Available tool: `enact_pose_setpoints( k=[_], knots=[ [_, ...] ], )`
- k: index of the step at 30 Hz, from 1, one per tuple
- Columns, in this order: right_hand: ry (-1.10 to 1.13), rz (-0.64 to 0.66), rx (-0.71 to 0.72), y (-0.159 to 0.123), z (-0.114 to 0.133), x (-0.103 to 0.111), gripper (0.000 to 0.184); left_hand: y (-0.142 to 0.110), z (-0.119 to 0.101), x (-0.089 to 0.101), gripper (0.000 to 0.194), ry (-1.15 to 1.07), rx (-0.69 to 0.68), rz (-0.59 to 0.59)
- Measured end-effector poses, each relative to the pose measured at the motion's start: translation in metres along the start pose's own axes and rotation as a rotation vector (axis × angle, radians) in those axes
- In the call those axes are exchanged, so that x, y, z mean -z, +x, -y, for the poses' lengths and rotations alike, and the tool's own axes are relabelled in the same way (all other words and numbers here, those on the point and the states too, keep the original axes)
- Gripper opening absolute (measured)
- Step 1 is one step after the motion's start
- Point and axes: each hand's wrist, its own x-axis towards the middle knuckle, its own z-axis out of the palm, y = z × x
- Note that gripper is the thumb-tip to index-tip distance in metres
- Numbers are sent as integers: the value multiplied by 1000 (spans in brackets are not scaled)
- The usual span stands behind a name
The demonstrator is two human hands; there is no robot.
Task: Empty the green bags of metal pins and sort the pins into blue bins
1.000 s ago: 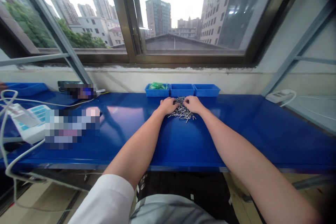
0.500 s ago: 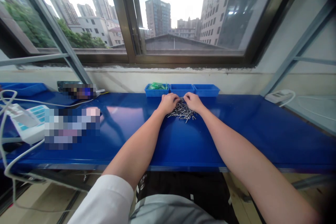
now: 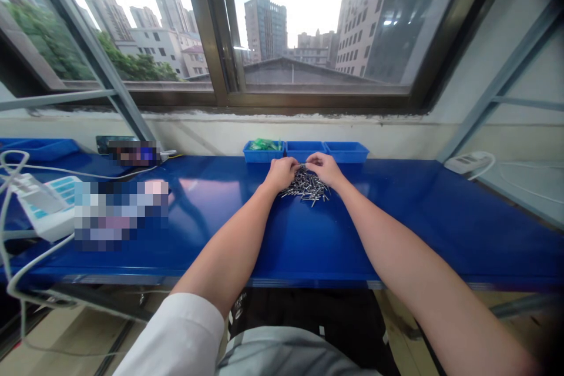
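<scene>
A heap of small, thin silver and dark metal pieces (image 3: 311, 188), like short pins or screws, lies on the blue table. At the heap's left far edge is my left hand (image 3: 282, 174), its fingers curled together with the tips partly hidden. Facing it from the right, my right hand (image 3: 325, 169) has thumb and forefinger drawn into a pinch above the far side of the heap. The fingertips of both hands nearly meet. What they hold is too small to make out.
Three joined blue bins (image 3: 305, 151) stand behind the hands; the left one contains green plastic packets (image 3: 264, 144). A white power strip (image 3: 50, 205) with cables lies at left, another power strip (image 3: 469, 161) at far right. The blue table (image 3: 308, 247) ends near my lap.
My right hand has shifted slightly left, bringing its fingertips closer to my left hand. The left hand and the heap look nearly the same.
</scene>
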Motion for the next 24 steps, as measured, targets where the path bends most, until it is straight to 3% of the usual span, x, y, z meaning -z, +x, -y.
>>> enact_pose_setpoints(
  k=[9, 12, 18, 24],
  knots=[
    [16, -45, -68, -1, 2, 5, 18, -1, 0, -2, 21, -16, 11, -3],
    [-74, -167, -105, -1, 0, 9, 19, -2, 1, -3, 33, 23, 59, -39],
    [-261, -440, -208, 2, -5, 23, 19, -3, 3, -2, 31, 144, 183, -98],
    [-267, -551, -258, 11, -28, 39, 35, -4, 3, -1, 29, 166, 209, -97]
  ],
)
